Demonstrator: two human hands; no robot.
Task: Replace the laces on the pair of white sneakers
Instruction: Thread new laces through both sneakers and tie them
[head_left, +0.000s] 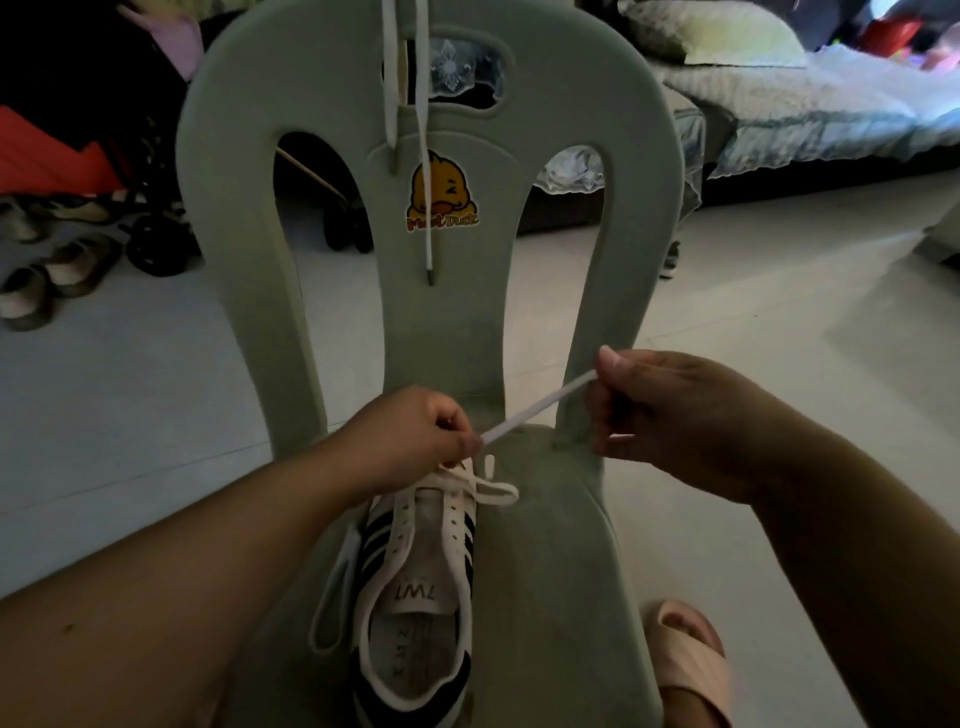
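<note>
Lace (535, 410) held taut above the sneaker (415, 597) toe.
The sneaker lies left of centre on the chair seat (561, 571), toe toward the back edge. The left hand (415, 431) pinches the lace at the toe eyelets; the right hand (670, 410) pinches it near the seat's back right corner.

I read the lace (535, 410) between my left hand (415, 431) and right hand (675, 415) as flat, matt woven cloth. Below the left hand, the sneaker (418, 595) upper looks smooth. The chair (566, 545) under both hands is matt moulded plastic. The floor (130, 415) left of them is smooth, faintly glossy tile.
</note>
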